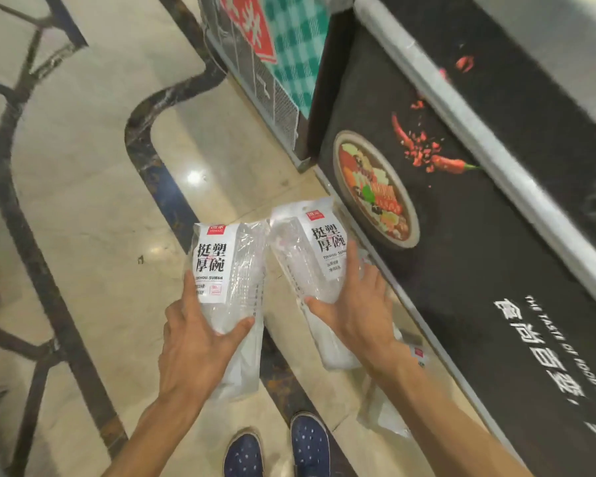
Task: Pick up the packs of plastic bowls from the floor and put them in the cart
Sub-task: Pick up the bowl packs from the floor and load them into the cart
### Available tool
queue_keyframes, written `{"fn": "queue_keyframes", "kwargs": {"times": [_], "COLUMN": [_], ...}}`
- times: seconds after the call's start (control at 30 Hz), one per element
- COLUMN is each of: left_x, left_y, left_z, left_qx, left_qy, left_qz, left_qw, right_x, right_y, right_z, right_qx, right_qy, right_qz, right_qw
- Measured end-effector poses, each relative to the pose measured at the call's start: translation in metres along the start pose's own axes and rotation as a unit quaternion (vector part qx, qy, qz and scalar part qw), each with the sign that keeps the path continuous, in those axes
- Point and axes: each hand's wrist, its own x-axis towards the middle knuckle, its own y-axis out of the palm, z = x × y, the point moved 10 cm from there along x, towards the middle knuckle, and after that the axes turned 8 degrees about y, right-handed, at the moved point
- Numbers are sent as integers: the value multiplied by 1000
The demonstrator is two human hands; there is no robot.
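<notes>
I hold two packs of clear plastic bowls above the floor, each with a white label and black characters. My left hand grips the left pack with the thumb wrapped round its front. My right hand grips the right pack from the side, fingers spread over the label. Another clear pack lies on the floor under my right forearm, next to the freezer. No cart is in view.
A black chest freezer with a hotpot picture runs along the right. Behind it stands a wire display with a green checked sign. The cream floor with dark lines spreads to the left. My blue shoes are at the bottom.
</notes>
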Motion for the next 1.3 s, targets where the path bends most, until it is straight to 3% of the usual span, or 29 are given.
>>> {"fn": "queue_keyframes", "kwargs": {"times": [0.07,0.1,0.17,0.43,0.63,0.93,1.17,1.3], "left_x": [-25,-32,-69,-191,-314,-562,-814,-966], "left_y": [-47,-52,-94,-158,-152,-54,55,115], "left_z": [-78,-71,-138,-283,-407,-512,-517,-499], "left_qx": [8,13,22,44,47,97,100,95], "left_qy": [39,33,68,196,353,519,605,647], "left_qz": [16,6,32,101,169,286,376,437], "left_qw": [999,999,997,974,919,799,694,617], "right_x": [-33,-39,-86,-244,-392,-636,-854,-985], "right_y": [-98,-95,-184,-357,-448,-483,-461,-439], "right_z": [-1,-2,-7,-67,-175,-379,-538,-616], "right_qx": [27,35,63,123,160,233,243,224], "right_qy": [28,29,52,127,232,403,521,589], "right_qz": [-37,-33,-62,-122,-200,-320,-378,-402], "right_qw": [999,998,995,977,939,825,726,665]}}
